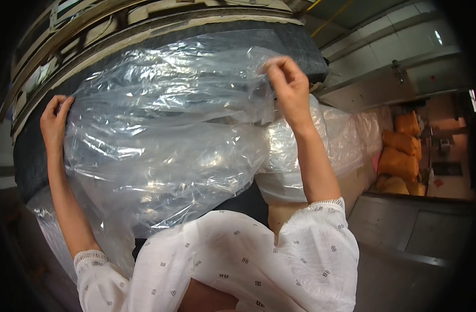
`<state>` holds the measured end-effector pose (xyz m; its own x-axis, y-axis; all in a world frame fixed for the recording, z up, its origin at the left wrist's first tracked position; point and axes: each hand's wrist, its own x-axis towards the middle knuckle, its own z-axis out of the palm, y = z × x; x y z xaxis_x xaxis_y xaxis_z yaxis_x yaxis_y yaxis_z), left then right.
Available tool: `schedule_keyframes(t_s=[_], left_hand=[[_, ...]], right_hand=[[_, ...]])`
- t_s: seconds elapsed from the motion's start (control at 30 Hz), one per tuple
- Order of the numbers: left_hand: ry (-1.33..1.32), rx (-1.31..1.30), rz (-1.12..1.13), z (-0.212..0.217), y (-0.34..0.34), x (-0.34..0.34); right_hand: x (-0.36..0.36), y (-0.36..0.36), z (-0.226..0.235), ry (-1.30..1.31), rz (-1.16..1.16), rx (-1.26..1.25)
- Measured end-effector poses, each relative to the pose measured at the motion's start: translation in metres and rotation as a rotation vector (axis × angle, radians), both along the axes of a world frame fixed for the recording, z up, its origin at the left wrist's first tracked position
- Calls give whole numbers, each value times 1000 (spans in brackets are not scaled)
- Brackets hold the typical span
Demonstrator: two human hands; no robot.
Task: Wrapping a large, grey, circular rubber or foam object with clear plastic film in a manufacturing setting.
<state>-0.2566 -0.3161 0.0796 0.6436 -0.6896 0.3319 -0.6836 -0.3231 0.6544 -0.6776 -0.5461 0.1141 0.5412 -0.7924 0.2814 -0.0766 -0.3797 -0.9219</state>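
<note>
A large clear plastic sheet or bag point(165, 140) spreads wrinkled across a dark work surface point(300, 49) and hangs down toward my lap. At its left edge my left hand point(55, 117) pinches the film between thumb and fingers. Farther right and a little higher, my right hand point(289, 86) grips the opposite edge, its fingers curled and the film bunched by the fingertips. Between the two hands the film lies stretched, with bright glare and folds. Whether it is a single layer or several I cannot tell.
Beyond the work surface runs a worn wooden frame point(144, 26). To my right, more clear plastic point(347, 130) is piled up. Orange sacks point(399, 156) are stacked farther right, past a metal-looking panel point(414, 223). Another plastic bundle point(56, 223) hangs at lower left.
</note>
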Motion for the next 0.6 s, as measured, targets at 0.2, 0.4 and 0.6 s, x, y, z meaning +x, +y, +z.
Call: schedule_keyframes(t_s=[0.2,0.4,0.6], left_hand=[[42,-15,-25,-42,42,64],[86,-64,-131,-59,18,69],[8,-63,-59,-34,46,57]], right_hand=[[25,-42,19,-469,58,405],[-1,-98,-22,-40,-336,-62],[22,-86,-5,21,-550,-723]])
